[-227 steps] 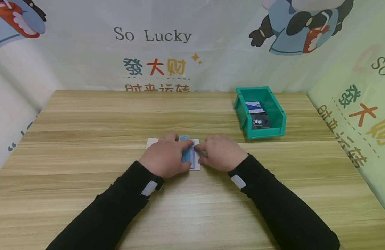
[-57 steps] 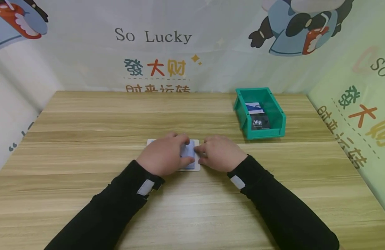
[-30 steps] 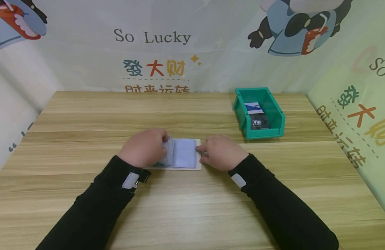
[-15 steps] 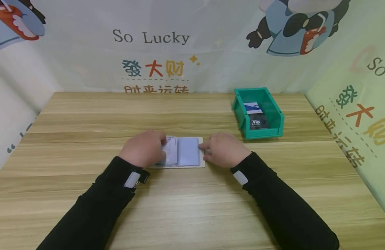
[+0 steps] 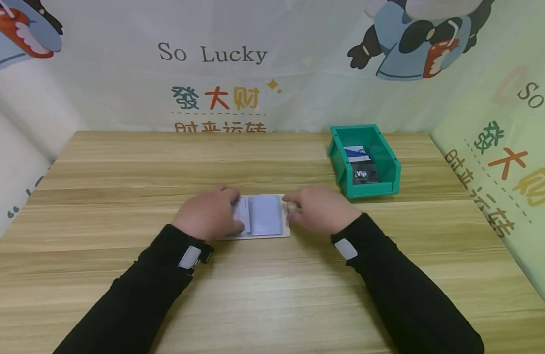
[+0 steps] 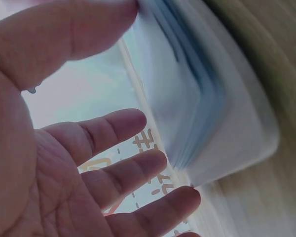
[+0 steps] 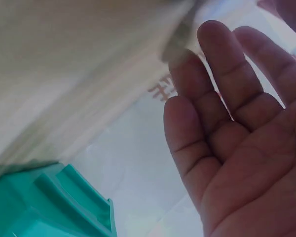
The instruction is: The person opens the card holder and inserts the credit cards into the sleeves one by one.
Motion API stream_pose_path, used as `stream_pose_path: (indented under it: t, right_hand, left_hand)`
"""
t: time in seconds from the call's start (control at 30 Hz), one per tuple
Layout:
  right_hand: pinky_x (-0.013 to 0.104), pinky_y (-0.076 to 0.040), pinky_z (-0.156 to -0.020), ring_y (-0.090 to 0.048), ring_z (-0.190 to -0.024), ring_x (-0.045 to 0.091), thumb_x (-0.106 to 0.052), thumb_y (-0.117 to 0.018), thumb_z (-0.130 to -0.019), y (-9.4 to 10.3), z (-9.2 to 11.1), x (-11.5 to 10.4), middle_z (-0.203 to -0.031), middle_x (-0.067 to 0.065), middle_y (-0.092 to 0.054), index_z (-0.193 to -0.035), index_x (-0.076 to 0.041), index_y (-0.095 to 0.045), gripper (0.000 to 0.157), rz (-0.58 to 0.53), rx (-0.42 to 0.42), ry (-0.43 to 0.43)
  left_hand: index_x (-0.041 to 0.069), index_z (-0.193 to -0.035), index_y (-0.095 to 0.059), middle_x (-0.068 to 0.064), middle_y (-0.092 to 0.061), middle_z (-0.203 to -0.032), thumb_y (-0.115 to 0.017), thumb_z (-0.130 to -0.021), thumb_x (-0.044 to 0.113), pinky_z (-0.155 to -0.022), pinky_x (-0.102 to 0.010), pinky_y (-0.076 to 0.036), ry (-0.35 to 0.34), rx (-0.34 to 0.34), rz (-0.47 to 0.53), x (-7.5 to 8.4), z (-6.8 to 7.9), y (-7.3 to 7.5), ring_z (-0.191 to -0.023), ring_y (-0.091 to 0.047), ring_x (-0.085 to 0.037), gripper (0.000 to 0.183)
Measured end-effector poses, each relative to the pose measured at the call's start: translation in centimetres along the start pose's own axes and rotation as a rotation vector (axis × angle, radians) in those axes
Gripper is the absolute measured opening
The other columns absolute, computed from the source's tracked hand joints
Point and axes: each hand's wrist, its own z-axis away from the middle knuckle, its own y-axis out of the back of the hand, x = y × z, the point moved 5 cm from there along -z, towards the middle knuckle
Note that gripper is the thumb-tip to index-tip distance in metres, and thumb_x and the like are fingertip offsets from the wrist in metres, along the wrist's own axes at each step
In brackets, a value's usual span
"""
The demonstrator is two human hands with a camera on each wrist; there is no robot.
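A card holder point(image 5: 266, 215) with a pale cover and bluish clear sleeves lies spread on the wooden table, between both hands. A whitish card or sleeve point(image 5: 243, 215) shows on its left side. My left hand point(image 5: 206, 212) rests over that left part, thumb near the front edge, covering much of it. In the left wrist view, the thumb meets the stacked leaves point(image 6: 180, 94) while the other fingers stretch out loosely beside them. My right hand point(image 5: 322, 209) is at the right edge of the cover, its forefinger by the far corner; the right wrist view has its fingers gently bent.
Behind and to the right stands a green bin point(image 5: 392, 190) with a black "Vip" card point(image 5: 365, 173) and a blue-and-white card point(image 5: 355, 153) inside. A printed cloth point(image 5: 215, 83) hangs along the table's back edge, with more on both sides.
The left hand has turned sleeves over to the left, laying bare a lilac page, then settled on the left part. Lately the holder has shifted slightly right, and the right forefinger has straightened.
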Motion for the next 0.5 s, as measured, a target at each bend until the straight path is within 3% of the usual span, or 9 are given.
stream_pose_path:
  t: [0.07,0.17,0.3,0.4,0.5]
  right_hand:
    - [0.031,-0.051,-0.07,-0.054,-0.077,0.012,-0.035,-0.062,-0.089,1.2,0.4,0.5,-0.095,-0.003,-0.065,-0.123,-0.016,-0.063,0.039,-0.085,0.039,-0.024]
    - [0.028,-0.049,-0.06,-0.052,-0.07,0.011,-0.033,-0.064,-0.089,3.2,1.1,1.9,-0.082,-0.005,-0.062,-0.111,-0.015,-0.067,0.029,-0.181,0.163,-0.032]
    - [0.032,-0.049,-0.063,-0.054,-0.074,0.01,-0.026,-0.066,-0.088,5.7,2.4,4.8,-0.083,-0.003,-0.064,-0.099,-0.013,-0.069,0.017,-0.227,0.386,-0.066]
    - [0.038,-0.049,-0.068,-0.055,-0.08,0.016,-0.022,-0.065,-0.089,6.7,3.2,7.5,-0.09,0.005,-0.065,-0.098,-0.008,-0.069,0.017,-0.233,0.506,-0.158]
    - [0.044,-0.047,-0.072,-0.054,-0.087,0.024,-0.019,-0.062,-0.091,6.7,3.7,10.0,-0.099,0.013,-0.063,-0.103,-0.004,-0.067,0.021,-0.228,0.556,-0.278]
  left_hand:
    - [0.007,-0.12,-0.058,-0.007,-0.057,-0.105,-0.076,-0.071,0.044,-0.071,-0.04,-0.049,0.01,-0.012,0.008,-0.1,0.0,-0.1,-0.082,-0.051,-0.021,0.065]
    - [0.007,-0.121,-0.057,-0.005,-0.057,-0.102,-0.078,-0.067,0.05,-0.069,-0.039,-0.048,0.024,-0.03,0.02,-0.1,0.1,-0.1,-0.08,-0.051,-0.022,0.072]
    - [0.007,-0.126,-0.055,-0.006,-0.056,-0.105,-0.08,-0.062,0.052,-0.067,-0.038,-0.048,0.031,-0.054,0.036,-0.2,0.1,-0.2,-0.079,-0.051,-0.021,0.082]
    - [0.007,-0.129,-0.053,-0.006,-0.056,-0.106,-0.081,-0.062,0.051,-0.065,-0.037,-0.047,0.03,-0.065,0.043,-0.2,0.1,-0.3,-0.079,-0.051,-0.021,0.085]
    - [0.007,-0.129,-0.052,-0.006,-0.056,-0.106,-0.081,-0.062,0.049,-0.065,-0.037,-0.047,0.03,-0.065,0.05,-0.2,0.1,-0.3,-0.079,-0.051,-0.021,0.084]
